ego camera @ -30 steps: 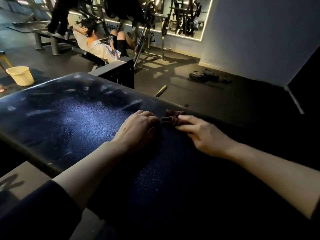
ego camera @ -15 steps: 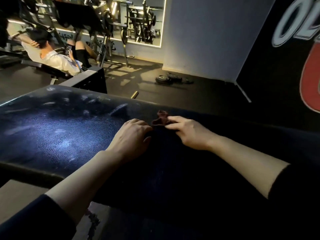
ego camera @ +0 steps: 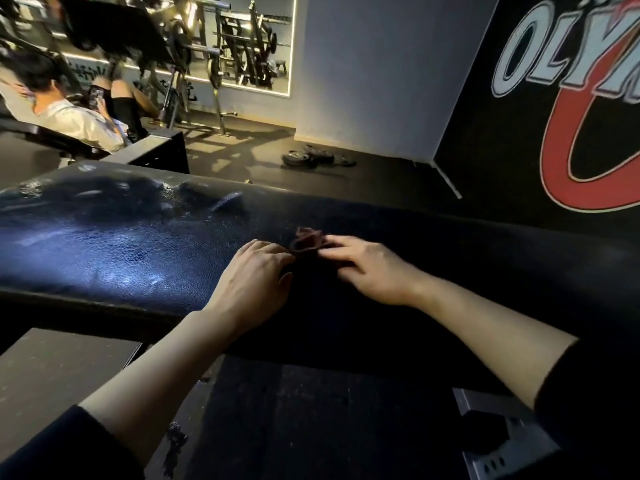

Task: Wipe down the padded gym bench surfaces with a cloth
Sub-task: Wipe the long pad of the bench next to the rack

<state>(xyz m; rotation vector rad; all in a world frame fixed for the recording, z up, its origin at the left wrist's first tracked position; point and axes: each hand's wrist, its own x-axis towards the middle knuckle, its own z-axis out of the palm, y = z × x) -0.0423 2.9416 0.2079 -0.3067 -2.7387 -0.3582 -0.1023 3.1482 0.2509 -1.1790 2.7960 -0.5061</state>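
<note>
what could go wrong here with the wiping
1. The cloth is bunched into a small wad between the left hand and right hand, so each pass would likely cover little of the bench pad.
2. The pad's right part lies in deep shadow, so missed patches there would be hard to spot.
3. The cloth sits near the pad's far edge; a push forward could drop it to the floor.
</note>
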